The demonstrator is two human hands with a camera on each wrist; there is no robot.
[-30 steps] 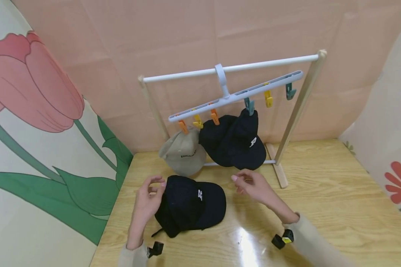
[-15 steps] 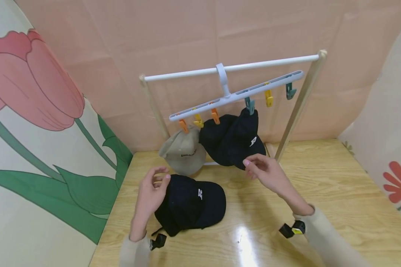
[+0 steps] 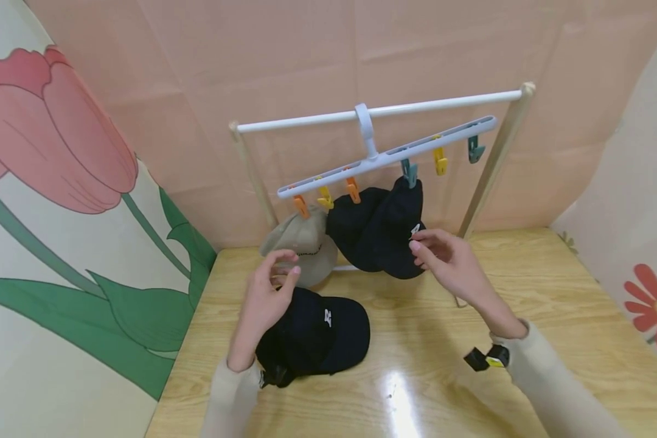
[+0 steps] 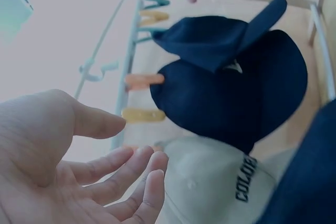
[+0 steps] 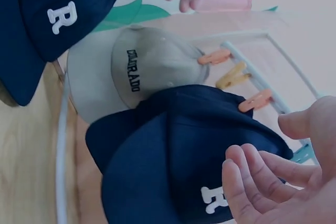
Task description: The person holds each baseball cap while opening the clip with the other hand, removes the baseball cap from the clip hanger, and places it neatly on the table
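Note:
My left hand (image 3: 267, 301) hovers above the left part of a navy cap (image 3: 334, 340) lying on the table, fingers loosely bent and holding nothing. In front of the hanging navy cap (image 3: 380, 243) is my right hand (image 3: 451, 271), also empty; whether its fingertips touch that cap I cannot tell. The right wrist view shows two navy caps overlapping there, the nearer one (image 5: 147, 166) with a white R. Left of them hangs a beige cap (image 5: 152, 59) lettered COLORADO. An orange clip (image 3: 301, 207) holds the beige cap; a teal clip (image 3: 410, 175) holds the front navy one.
A pale blue clip hanger (image 3: 383, 159) hangs tilted from the white rail (image 3: 443, 105) of a wooden-legged stand. Its yellow clip (image 3: 440, 163) and teal end clip (image 3: 474, 149) hold nothing. Behind is a pink backdrop (image 3: 285, 55); the wooden table (image 3: 525, 292) lies below.
My right hand has risen and moved right, to in front of the hanging navy cap. My left hand has moved up and right over the table cap. The caps stay where they were.

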